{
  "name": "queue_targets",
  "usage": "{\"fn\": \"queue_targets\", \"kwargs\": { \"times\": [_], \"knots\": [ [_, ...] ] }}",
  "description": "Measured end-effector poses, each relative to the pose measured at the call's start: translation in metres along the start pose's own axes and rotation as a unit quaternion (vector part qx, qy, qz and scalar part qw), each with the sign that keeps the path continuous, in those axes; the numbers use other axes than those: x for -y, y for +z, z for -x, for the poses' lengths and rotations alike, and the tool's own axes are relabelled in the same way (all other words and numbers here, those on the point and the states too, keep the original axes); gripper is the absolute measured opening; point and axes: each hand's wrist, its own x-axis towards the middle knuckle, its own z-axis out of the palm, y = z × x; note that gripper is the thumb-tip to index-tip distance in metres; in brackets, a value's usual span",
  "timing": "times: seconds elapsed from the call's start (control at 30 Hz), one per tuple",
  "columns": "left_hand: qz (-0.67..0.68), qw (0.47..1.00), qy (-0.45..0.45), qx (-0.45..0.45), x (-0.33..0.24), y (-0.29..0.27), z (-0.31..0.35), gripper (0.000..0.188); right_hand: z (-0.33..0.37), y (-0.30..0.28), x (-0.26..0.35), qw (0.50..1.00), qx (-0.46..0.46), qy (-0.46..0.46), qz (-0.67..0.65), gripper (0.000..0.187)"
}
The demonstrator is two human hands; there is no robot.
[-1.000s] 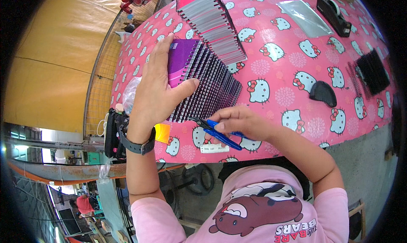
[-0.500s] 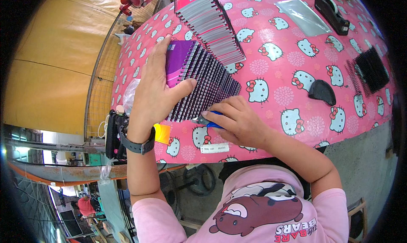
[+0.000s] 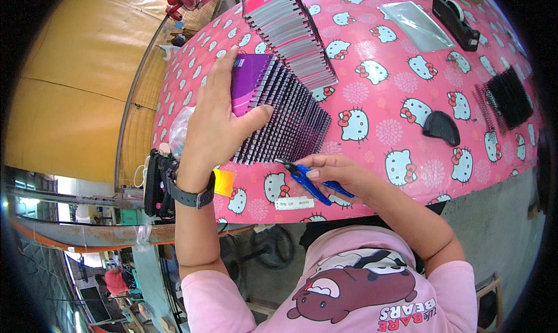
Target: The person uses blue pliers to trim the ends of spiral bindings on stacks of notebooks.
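Note:
A stack of spiral notebooks point(image 3: 285, 112) with a purple cover stands on the pink table in front of me, its dark wire bindings facing right and toward me. My left hand point(image 3: 216, 120) lies along the stack's left side, fingers stretched out and thumb resting over the bindings. In my right hand point(image 3: 344, 173) is a pair of blue-handled cutting pliers point(image 3: 310, 183), handles spread. Their dark tip is by the stack's near lower corner.
Behind stands a taller stack of spiral notebooks point(image 3: 293, 39). To the right lie clear plastic sleeves point(image 3: 415, 25), a tape dispenser point(image 3: 456, 22), a dark rounded object point(image 3: 442, 127) and black binding coils point(image 3: 510, 99). A paper label point(image 3: 294, 202) and yellow piece point(image 3: 223, 182) lie near the front edge.
My right hand has drawn back slightly toward me and turned, so the pliers show more fully with their handles spread. My left hand stays against the stack.

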Motion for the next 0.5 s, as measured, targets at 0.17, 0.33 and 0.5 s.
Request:
{"fn": "queue_targets", "kwargs": {
  "times": [0.17,0.33,0.5],
  "knots": [
    [0.007,1.0,0.0,0.023,0.008,-0.002,-0.006,0.081,0.019,-0.008,-0.012,0.963,-0.125,0.012,-0.239,0.034],
    [-0.056,0.997,0.056,0.022,-0.004,-0.037,-0.029,0.072,0.037,-0.013,-0.04,0.927,-0.239,-0.008,-0.29,0.025],
    [0.042,0.982,0.043,0.179,-0.013,-0.039,-0.087,0.052,0.035,0.007,-0.038,0.964,-0.208,-0.007,0.169,0.037]
  ]
}}
